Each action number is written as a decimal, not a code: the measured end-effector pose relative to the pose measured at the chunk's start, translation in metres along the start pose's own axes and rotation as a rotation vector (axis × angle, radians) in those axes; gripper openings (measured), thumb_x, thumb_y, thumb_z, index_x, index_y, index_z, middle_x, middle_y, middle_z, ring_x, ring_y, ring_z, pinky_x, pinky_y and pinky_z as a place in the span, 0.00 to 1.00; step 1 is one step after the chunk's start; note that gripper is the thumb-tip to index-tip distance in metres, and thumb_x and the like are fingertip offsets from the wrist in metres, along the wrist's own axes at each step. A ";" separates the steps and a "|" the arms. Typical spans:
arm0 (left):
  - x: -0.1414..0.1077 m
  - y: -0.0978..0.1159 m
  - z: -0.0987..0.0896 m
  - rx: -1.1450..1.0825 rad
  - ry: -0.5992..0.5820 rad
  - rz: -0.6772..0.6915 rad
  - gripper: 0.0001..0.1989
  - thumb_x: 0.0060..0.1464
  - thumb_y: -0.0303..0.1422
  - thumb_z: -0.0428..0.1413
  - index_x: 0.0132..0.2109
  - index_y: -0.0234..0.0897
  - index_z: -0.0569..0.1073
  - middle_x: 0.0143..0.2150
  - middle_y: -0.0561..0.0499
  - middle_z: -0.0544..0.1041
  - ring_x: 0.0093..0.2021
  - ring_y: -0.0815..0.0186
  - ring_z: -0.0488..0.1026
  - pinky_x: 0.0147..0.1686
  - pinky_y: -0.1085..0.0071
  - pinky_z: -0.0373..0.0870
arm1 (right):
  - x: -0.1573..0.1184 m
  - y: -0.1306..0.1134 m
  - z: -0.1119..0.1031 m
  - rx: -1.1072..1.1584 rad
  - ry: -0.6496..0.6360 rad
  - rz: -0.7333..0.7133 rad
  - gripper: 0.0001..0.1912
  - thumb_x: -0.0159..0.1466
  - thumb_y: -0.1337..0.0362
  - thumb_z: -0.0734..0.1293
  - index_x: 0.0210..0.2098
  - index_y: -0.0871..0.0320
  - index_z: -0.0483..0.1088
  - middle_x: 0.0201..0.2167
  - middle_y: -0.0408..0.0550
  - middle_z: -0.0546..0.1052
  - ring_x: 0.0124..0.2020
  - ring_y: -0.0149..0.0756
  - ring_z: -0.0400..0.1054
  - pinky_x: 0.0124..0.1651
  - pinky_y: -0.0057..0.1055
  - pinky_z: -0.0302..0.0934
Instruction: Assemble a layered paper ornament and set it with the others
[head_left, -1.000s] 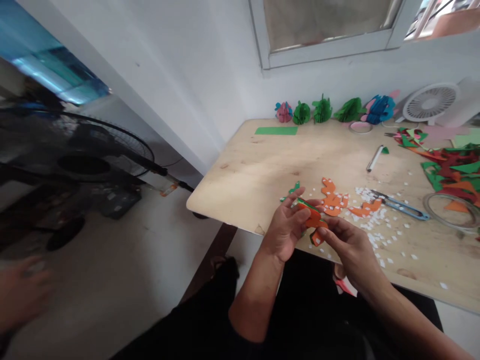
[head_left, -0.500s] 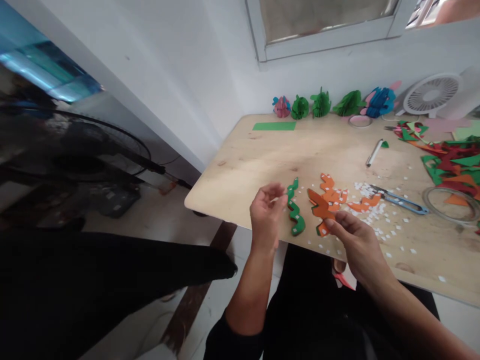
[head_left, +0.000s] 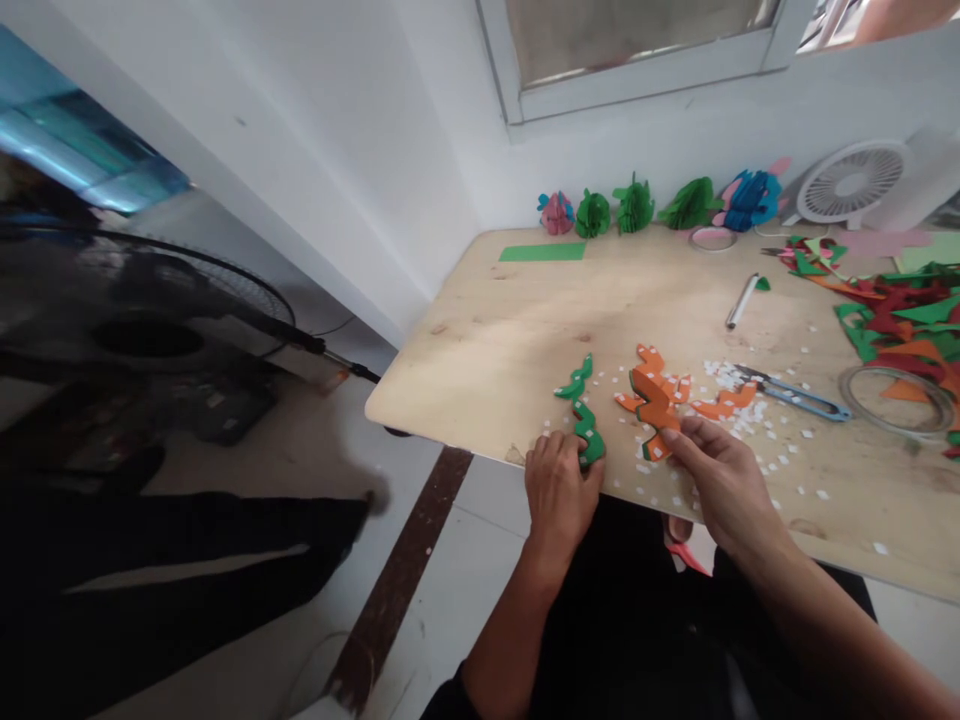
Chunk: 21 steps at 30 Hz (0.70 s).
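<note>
At the table's front edge my left hand [head_left: 561,482] has its fingers curled, thumb and fingers closed round the lower end of a wavy green paper cutout [head_left: 591,432] with small white squares on it. My right hand [head_left: 716,470] pinches a folded orange paper cutout [head_left: 655,402] with a green edge, held just above the table. Behind and beside it lie more orange wavy cutouts [head_left: 726,402], also dotted with white squares. Many loose white paper squares [head_left: 757,425] are scattered to the right.
Blue-handled snips [head_left: 799,397] and a roll of clear tape [head_left: 896,400] lie at the right, near a heap of paper scraps [head_left: 911,315]. A white pen [head_left: 742,302] and a green strip [head_left: 541,252] lie farther back. Folded paper figures [head_left: 634,205] and a small fan [head_left: 853,183] line the wall.
My left hand has come down to the lower end of the green cutout. The orange cutout in my right hand has tilted slightly. A dark-clothed leg at the left has shifted back.
</note>
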<state>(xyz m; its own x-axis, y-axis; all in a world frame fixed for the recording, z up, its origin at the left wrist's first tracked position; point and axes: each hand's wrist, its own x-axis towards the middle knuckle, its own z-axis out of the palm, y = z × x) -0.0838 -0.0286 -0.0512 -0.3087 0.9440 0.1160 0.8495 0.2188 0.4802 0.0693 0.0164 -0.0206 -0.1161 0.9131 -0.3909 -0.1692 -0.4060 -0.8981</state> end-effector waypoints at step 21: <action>-0.006 0.008 -0.026 -1.689 -0.086 -0.539 0.16 0.38 0.29 0.68 0.37 0.35 0.74 0.37 0.49 0.80 0.37 0.66 0.77 0.37 0.71 0.70 | 0.004 0.005 0.004 -0.077 0.015 -0.100 0.17 0.51 0.50 0.74 0.29 0.56 0.72 0.18 0.42 0.73 0.17 0.33 0.66 0.18 0.29 0.55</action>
<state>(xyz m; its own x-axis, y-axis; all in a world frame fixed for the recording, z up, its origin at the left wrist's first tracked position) -0.0859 -0.0388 -0.0258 -0.3104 0.8810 -0.3571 -0.6700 0.0637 0.7396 0.0639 0.0182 -0.0257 -0.0880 0.9495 -0.3012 -0.1032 -0.3094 -0.9453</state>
